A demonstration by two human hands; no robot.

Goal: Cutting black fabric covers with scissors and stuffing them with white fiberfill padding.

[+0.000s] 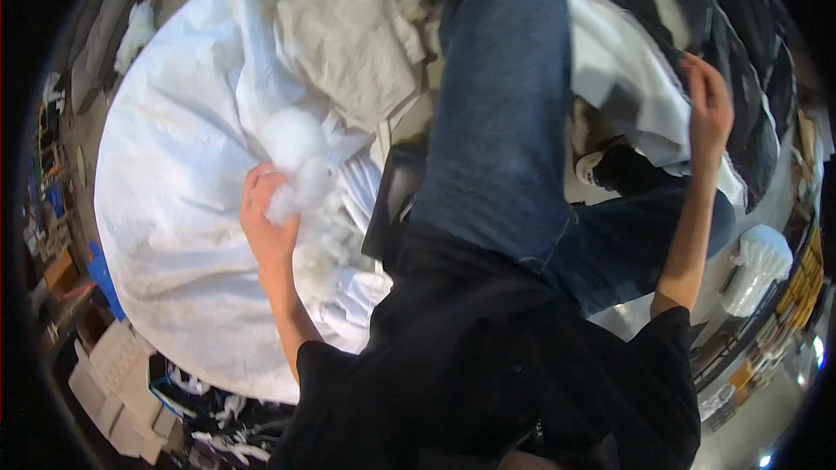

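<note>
My left hand (pixel 270 218) is curled around a tuft of white fluffy stuffing (pixel 294 141). More loose stuffing (pixel 315 270) lies just beside it, in the opening of a large, round, bulging white fabric bag (pixel 174 148). On the right, my right hand (pixel 712 109) is raised with its fingers together at the edge of a black fabric piece (pixel 753 61) with pale seam lines. Its thumb is mostly hidden. Next to that hand lies a strip of white fabric (pixel 631 70).
My jeans-clad leg (pixel 501 113) stretches forward between the fabrics. A crumpled beige cloth (pixel 348 43) lies left of it. A dark flat object (pixel 392 200) rests by my thigh. At the right stands a clear plastic-wrapped bundle (pixel 758 265); at lower left is a pale plastic crate (pixel 117 387).
</note>
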